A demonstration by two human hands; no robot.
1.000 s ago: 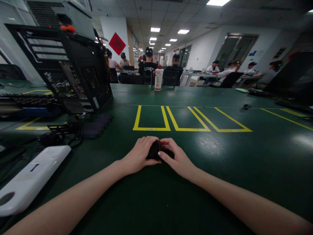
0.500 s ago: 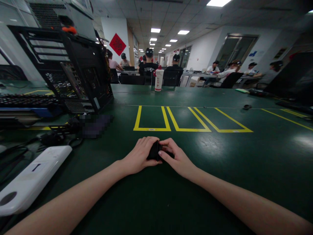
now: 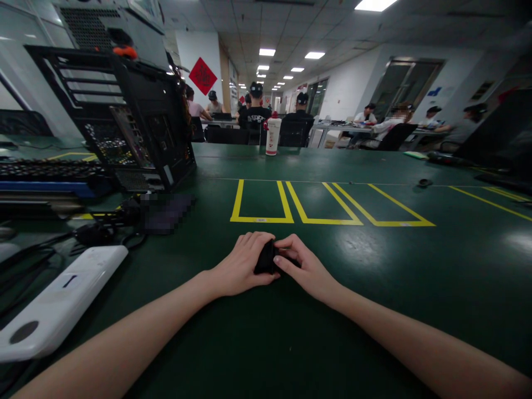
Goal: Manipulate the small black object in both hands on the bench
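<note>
A small black box-like object [image 3: 265, 260] rests on the green tabletop [image 3: 282, 343], low in the middle of the view. From the left, my left hand [image 3: 242, 265] wraps over it, fingers on the far side and thumb on the near side. The fingertips of my right hand [image 3: 301, 266] pinch at its right end, with the thumb against the near edge. Both hands cover much of the object, so its exact kind cannot be made out.
Yellow tape outlines [image 3: 261, 220] mark the table beyond my hands. A black computer case [image 3: 137, 127] stands at left, near cables and a white power-strip-like device [image 3: 62, 299]. A white and red cup [image 3: 272, 136] stands at the far edge. Several people sit at tables behind.
The whole scene has shifted slightly right in view as the head turned a little. Both hands keep their hold on the black object, with scarcely any movement.
</note>
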